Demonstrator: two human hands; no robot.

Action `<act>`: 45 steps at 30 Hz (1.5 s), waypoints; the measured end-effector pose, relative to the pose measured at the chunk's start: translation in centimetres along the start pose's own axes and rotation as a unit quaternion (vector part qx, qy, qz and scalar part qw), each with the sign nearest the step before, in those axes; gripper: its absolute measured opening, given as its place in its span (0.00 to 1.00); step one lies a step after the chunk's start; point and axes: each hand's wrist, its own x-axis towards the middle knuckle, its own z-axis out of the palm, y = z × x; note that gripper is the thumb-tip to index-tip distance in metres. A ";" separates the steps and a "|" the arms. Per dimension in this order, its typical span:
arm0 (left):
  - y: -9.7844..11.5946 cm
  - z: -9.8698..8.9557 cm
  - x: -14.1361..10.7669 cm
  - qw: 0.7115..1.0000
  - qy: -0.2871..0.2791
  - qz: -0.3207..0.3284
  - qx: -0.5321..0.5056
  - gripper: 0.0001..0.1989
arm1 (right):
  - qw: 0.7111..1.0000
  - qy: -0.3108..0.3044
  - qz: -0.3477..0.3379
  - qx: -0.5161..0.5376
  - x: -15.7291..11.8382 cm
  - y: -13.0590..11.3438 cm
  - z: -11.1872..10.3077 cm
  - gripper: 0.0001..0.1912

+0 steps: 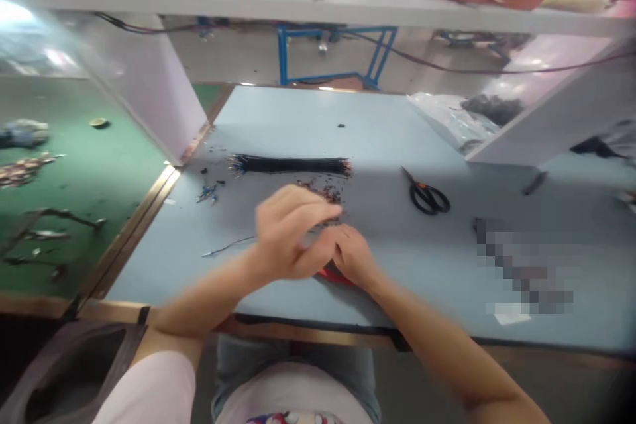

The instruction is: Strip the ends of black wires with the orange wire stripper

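Meeting low over the desk [308,106], left hand [293,232] and right hand [355,255] with fingers [318,214] bent, grip or opening impossible to tell, red object [335,275] partly hidden beneath, thin wire [228,248] by left wrist, black wire bundle [291,165] beyond, scissors [428,197] off to the right.

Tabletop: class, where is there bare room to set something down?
Bare: the strip from the wire bundle to the far edge, bar one dark scrap; and the patch below the scissors, between the right forearm and the blurred item. Crowded: at the left hand and right hand, with clippings just beyond them.
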 end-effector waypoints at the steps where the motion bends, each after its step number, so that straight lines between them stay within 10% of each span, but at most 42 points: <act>1: -0.9 2.1 -0.2 0.998 -0.049 -0.023 0.039 0.11 | 1.000 0.020 -0.005 0.007 0.0 -0.1 -0.1 0.12; 4: -3.3 5.1 -3.5 0.969 -0.200 -0.062 0.129 0.17 | 0.999 0.036 -0.017 0.031 -0.1 -0.4 -0.5 0.09; 7: -4.3 4.2 -7.5 0.950 -0.223 -0.160 0.149 0.17 | 0.996 0.033 -0.056 0.056 -0.1 -0.8 -0.5 0.07; 11: -5.0 1.9 -9.2 0.944 -0.255 -0.122 0.173 0.18 | 0.995 0.031 -0.082 0.056 0.0 -0.9 -0.3 0.08; 21: -10.1 0.7 -10.3 0.877 -0.133 -0.377 0.266 0.21 | 0.985 0.025 0.171 -0.023 0.9 5.4 0.0 0.19; 45: -6.0 0.9 -11.4 0.811 -0.238 -0.432 0.314 0.17 | 0.972 -0.046 0.225 -0.039 0.6 7.1 0.0 0.22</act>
